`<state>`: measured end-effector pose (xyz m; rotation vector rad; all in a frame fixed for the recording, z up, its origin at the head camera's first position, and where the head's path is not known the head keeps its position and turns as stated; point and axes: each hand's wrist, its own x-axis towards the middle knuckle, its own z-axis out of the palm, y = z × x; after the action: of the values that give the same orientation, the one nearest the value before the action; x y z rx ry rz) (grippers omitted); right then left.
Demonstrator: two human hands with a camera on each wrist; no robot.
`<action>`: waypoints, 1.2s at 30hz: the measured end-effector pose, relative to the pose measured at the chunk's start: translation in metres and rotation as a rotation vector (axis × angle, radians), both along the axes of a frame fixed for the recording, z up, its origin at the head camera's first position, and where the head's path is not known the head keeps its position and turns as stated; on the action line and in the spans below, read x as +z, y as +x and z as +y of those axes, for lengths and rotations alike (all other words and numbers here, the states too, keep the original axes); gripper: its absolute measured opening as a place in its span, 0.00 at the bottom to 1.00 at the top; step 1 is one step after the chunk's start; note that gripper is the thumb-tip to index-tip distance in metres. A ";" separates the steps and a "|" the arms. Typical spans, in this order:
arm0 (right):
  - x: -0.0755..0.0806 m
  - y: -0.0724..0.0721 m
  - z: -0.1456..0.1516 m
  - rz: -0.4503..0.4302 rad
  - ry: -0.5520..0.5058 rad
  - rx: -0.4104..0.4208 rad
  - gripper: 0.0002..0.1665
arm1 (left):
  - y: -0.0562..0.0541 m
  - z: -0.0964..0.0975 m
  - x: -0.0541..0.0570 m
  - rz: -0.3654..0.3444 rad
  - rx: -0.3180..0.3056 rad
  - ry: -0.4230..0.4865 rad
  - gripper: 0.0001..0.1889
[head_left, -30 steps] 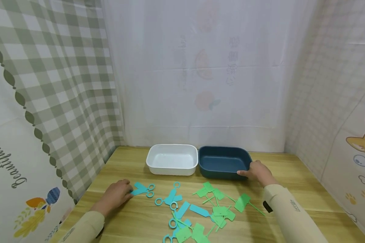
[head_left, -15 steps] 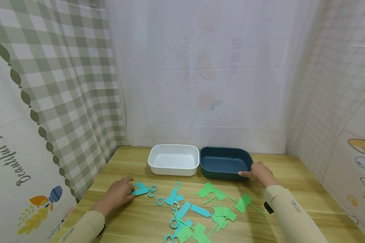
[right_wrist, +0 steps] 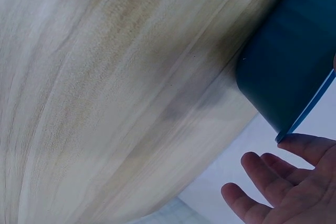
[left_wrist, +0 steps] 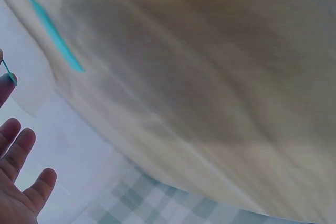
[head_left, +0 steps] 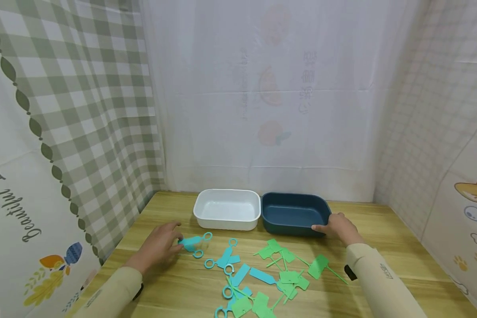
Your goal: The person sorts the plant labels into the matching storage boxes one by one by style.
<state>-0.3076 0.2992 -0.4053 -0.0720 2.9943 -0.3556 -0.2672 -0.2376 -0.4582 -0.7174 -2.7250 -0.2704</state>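
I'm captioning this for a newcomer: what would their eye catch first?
Bright green tags and blue tags lie scattered across the wooden table. Behind them, a white tray stands left of a dark blue tray. The left hand pinches a blue tag; the right hand holds the dark blue tray's corner.

left cloth (head_left: 73,119): "Beautiful" | right sleeve (head_left: 383,278): print illegible | back cloth (head_left: 222,132): characters unreadable

Soft, even light fills the head view; the left hand (head_left: 158,245) casts a faint shadow on the table (head_left: 175,293) toward its left edge. The left wrist view looks blurred.
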 end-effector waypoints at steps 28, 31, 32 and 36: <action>-0.003 0.003 -0.001 0.013 -0.008 -0.026 0.46 | -0.089 0.069 0.048 0.096 -0.035 -0.105 0.06; -0.003 0.002 -0.002 0.016 -0.012 -0.026 0.45 | -0.094 0.077 0.044 0.099 -0.037 -0.105 0.07; -0.003 0.002 -0.002 0.016 -0.015 -0.026 0.45 | -0.095 0.080 0.043 0.098 -0.037 -0.105 0.07; -0.004 0.000 -0.001 0.015 -0.029 -0.032 0.48 | -0.096 0.090 0.038 0.078 -0.034 -0.095 0.08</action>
<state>-0.3077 0.2982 -0.4095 -0.0301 3.0080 -0.4040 -0.3636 -0.1481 -0.4199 -0.7833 -2.6679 -0.1189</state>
